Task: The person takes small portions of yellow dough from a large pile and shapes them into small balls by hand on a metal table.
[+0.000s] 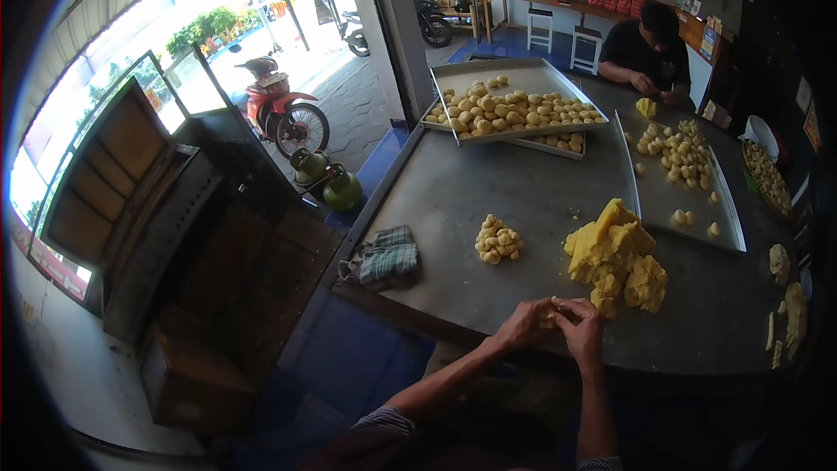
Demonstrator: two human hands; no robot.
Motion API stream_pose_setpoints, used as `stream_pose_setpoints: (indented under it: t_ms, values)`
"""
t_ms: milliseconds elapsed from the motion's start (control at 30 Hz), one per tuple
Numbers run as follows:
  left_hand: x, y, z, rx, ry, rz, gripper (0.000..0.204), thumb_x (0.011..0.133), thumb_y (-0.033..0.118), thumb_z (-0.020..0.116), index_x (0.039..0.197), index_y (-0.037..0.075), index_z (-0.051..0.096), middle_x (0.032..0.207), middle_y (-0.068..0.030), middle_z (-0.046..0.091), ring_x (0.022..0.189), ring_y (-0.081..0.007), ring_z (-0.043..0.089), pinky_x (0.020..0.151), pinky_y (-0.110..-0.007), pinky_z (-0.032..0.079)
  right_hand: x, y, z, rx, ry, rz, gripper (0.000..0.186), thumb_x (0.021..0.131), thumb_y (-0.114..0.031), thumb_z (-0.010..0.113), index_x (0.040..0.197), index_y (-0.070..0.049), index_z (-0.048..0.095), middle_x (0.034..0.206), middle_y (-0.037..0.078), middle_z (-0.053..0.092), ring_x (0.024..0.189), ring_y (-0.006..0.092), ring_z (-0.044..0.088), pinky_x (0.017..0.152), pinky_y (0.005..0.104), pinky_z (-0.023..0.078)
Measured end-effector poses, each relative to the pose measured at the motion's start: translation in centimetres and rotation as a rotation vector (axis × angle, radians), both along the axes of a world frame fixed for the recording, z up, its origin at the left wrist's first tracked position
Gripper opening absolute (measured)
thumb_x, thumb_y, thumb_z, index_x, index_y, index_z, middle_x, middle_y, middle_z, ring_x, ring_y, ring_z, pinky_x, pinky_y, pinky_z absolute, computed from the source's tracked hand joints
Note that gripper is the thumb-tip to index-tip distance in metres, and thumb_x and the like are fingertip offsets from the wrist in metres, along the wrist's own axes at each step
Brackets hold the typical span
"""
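Observation:
My left hand [521, 324] and my right hand [581, 328] meet at the table's near edge, fingers closed together around a small piece of dough [548, 321]. Most of that piece is hidden by the fingers. Just beyond my right hand rises a big crumbly mound of yellow dough [610, 249], with lumps broken off at its near side. Farther off and to the left of the mound, a small heap of pale dough balls [498, 241] sits on the metal tabletop [418, 201].
Two stacked trays [453, 129] of round dough balls stand at the far side. Another tray [737, 231] with balls lies right. A co-worker [649, 57] sits at the far end, hands together. A folded checked cloth [389, 255] lies at the left edge; pale dough strips [794, 318] lie right.

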State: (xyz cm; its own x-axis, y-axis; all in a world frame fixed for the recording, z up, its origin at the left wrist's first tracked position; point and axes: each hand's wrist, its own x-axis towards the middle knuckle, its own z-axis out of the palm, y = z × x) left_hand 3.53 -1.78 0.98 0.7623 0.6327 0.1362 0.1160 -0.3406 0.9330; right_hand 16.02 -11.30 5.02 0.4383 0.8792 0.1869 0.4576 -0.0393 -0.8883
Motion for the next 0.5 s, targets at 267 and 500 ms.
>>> stream_pose_setpoints:
  t_ms: [267,500]
  values:
    - [0.4,-0.2,-1.3,0.034,0.034,0.085,0.025,0.083,0.010,0.070,0.102,-0.001,0.059,0.090,-0.0221,0.065,0.088,-0.0436,0.064,0.073,-0.044,0.051,-1.7,-0.2,-0.2,0.020,-0.269,0.005,0.021,0.084,0.008,0.067,0.104,0.005,0.072,0.101,0.015,0.071,0.095,0.0222,0.070,0.080,0.0319,0.056]
    - [0.3,0.1,-0.4,0.082,-0.063,-0.029,0.025,0.083,0.012,0.072,0.100,-0.002,0.060,0.091,-0.0192,0.065,0.088,-0.0393,0.065,0.075,-0.044,0.050,2.9,0.4,-4.0,-0.071,0.407,0.050,0.044,0.083,0.009,0.069,0.125,0.012,0.057,0.122,0.015,0.063,0.105,0.0169,0.065,0.087,0.0280,0.055]
